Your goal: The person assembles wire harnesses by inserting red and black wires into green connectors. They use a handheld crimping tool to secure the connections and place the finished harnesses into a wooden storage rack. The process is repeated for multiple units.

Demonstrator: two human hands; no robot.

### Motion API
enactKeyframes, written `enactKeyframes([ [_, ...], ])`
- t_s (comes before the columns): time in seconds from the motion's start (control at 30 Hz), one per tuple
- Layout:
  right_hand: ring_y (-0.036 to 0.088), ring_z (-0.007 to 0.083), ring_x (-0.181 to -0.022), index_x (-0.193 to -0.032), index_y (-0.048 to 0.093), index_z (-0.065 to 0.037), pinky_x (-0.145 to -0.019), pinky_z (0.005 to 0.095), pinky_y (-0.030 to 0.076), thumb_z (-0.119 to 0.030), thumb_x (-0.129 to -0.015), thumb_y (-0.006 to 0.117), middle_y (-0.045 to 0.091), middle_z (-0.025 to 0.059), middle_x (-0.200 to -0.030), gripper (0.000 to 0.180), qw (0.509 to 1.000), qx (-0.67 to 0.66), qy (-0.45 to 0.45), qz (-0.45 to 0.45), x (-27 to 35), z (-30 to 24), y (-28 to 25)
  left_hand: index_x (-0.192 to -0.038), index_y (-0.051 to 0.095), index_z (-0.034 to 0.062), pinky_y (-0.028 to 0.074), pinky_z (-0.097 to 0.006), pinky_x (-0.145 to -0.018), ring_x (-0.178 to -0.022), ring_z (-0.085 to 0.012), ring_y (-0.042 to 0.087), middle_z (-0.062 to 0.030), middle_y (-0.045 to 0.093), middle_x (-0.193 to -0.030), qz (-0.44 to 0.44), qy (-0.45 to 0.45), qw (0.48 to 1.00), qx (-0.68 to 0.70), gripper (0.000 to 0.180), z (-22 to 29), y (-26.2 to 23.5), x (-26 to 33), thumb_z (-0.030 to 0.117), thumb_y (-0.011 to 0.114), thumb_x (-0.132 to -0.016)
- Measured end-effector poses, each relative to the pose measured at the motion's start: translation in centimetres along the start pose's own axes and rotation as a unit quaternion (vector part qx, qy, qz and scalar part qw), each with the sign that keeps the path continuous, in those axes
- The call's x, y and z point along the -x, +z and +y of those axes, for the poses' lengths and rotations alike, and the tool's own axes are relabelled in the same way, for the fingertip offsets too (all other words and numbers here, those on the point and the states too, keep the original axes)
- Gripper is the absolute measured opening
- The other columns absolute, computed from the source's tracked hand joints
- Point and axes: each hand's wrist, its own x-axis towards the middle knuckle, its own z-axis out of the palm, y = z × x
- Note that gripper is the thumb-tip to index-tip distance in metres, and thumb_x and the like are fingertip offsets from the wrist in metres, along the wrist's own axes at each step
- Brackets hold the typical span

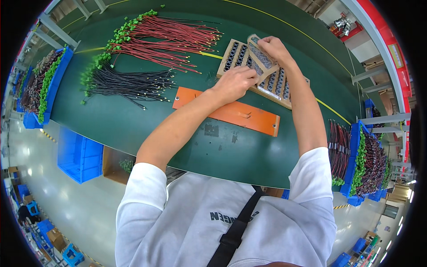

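A clear-windowed strip with a tan border point(263, 57) lies slanted over a tan tray point(221, 67), which holds rows of dark round parts. My left hand point(235, 83) is closed at the strip's lower end, fingertips pinched together against it. At the upper end, my right hand point(275, 49) has thumb and fingers closed on the strip's edge. The strip hides the middle rows of the tray. On the near side of the tray, beneath my left forearm, an orange bar-shaped board point(249, 116) rests on the green table point(133, 120).
Red wires point(164, 42) and black wires point(129, 84) with green connectors are spread at the far left. Blue bins point(58, 84) of wires stand at the left edge. More wire bundles point(339, 147) and a blue bin point(353, 155) sit at the right.
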Motion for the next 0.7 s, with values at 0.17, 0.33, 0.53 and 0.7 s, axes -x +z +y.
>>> enactKeyframes([
  [0.17, 0.073, 0.0241, -0.091, -0.105, 0.077, -0.002, -0.084, 0.0383, 0.056, -0.047, -0.09, 0.067, 0.076, 0.0165, -0.094, 0.049, 0.99, 0.135, -0.006, -0.033, -0.5, -1.7, 0.0, -0.109, 0.075, 0.0016, 0.051, -0.039, -0.091, -0.102, -0.0252, 0.066, -0.0063, 0.069, -0.106, 0.037, -0.015, 0.999, -0.005, 0.024, 0.5, -0.3, 1.0, 0.001, 0.066, -0.087],
  [0.33, 0.071, 0.0295, -0.084, -0.097, 0.074, -0.001, -0.079, 0.041, 0.053, -0.044, -0.096, 0.065, 0.073, 0.0186, -0.086, 0.044, 0.999, 0.012, -0.004, 0.052, 1.7, 5.5, -1.5, -0.11, 0.075, 0.0019, 0.05, -0.038, -0.093, -0.105, -0.0257, 0.064, -0.0058, 0.068, -0.108, 0.049, -0.029, 0.998, 0.022, 0.021, 0.6, 0.0, 1.0, 0.005, 0.066, -0.091],
  [0.53, 0.069, 0.0358, -0.081, -0.095, 0.071, 0.001, -0.077, 0.0423, 0.053, -0.041, -0.099, 0.065, 0.072, 0.0198, -0.084, 0.042, 0.983, -0.015, -0.057, 0.174, 5.4, 6.0, 0.7, -0.113, 0.075, 0.0022, 0.05, -0.037, -0.094, -0.109, -0.0261, 0.064, -0.0052, 0.069, -0.11, 0.061, -0.015, 0.998, -0.002, 0.023, 1.0, -0.4, 1.4, 0.009, 0.071, -0.091],
  [0.7, 0.071, 0.0395, -0.086, -0.097, 0.073, 0.0, -0.079, 0.0447, 0.054, -0.04, -0.098, 0.066, 0.072, 0.0228, -0.088, 0.041, 0.986, 0.029, -0.066, 0.147, 5.1, 1.7, -1.3, -0.112, 0.077, 0.0048, 0.05, -0.039, -0.094, -0.108, -0.0257, 0.064, -0.0048, 0.069, -0.107, 0.045, -0.086, 0.993, 0.068, 0.022, 0.5, 0.5, 1.3, 0.009, 0.071, -0.091],
])
